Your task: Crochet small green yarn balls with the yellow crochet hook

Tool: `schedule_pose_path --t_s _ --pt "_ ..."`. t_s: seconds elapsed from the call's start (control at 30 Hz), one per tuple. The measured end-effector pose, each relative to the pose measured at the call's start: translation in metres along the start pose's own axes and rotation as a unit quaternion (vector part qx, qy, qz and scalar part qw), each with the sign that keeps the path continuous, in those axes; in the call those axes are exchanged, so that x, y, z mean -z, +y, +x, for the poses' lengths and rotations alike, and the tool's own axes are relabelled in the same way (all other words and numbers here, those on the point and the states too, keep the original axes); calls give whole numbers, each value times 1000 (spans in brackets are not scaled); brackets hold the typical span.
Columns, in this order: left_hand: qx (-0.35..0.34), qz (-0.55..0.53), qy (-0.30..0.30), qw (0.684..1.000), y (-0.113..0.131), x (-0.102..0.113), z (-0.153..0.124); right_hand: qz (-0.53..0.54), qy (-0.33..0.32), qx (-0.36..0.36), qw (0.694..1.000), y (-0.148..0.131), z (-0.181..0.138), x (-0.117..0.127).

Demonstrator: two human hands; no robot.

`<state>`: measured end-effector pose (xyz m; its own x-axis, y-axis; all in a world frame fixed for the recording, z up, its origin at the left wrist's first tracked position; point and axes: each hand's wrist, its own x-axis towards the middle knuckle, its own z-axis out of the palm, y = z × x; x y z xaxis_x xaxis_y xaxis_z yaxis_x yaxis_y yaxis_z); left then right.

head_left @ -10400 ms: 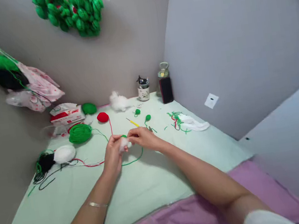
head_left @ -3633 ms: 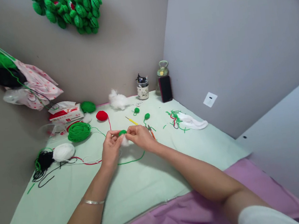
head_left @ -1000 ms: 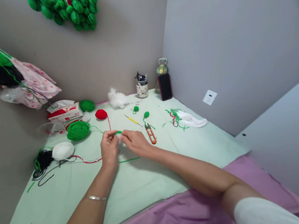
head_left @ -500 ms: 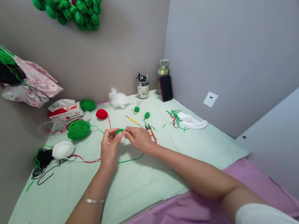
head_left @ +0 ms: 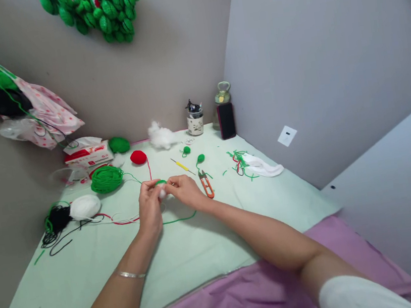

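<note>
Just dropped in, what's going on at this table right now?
A person holds a small green crocheted piece above a pale green table, the left hand and right hand pinching it from either side. White stuffing shows just under it. A green yarn tail lies on the table below the hands. Orange snips lie just right of the right hand, a yellow crochet hook beyond them, a green yarn ball off to the left.

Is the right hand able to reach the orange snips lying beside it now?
Probably yes: the orange snips lie on the mat right beside the right hand, nothing between them, but that hand now pinches the green piece.
</note>
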<state>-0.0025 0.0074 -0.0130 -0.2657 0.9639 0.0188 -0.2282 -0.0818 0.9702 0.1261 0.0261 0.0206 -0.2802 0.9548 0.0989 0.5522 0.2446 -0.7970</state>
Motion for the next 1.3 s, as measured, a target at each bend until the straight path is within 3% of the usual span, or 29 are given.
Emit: schedule_pose_path --t_s 0.17,0.33,0.57,0.7,0.97,1.13,1.3 --pt "-4 -31 -49 998 8 -1 -3 16 9 -13 1000 4 2 5" --pt "18 -36 -89 995 13 3 3 11 -14 36 999 3 -5 19" --pt "31 9 -25 999 0 6 7 -36 -26 78 996 -9 -16 11" --pt "28 14 6 999 -4 3 5 -43 -13 59 997 -7 -12 2" --pt "0 -24 -43 999 14 -2 -4 14 7 -27 1000 9 5 7" --pt "-10 -9 -68 998 14 1 -1 47 -8 -10 999 12 3 9" --pt "-33 42 -27 998 1 4 5 62 -11 26 998 3 -9 2"
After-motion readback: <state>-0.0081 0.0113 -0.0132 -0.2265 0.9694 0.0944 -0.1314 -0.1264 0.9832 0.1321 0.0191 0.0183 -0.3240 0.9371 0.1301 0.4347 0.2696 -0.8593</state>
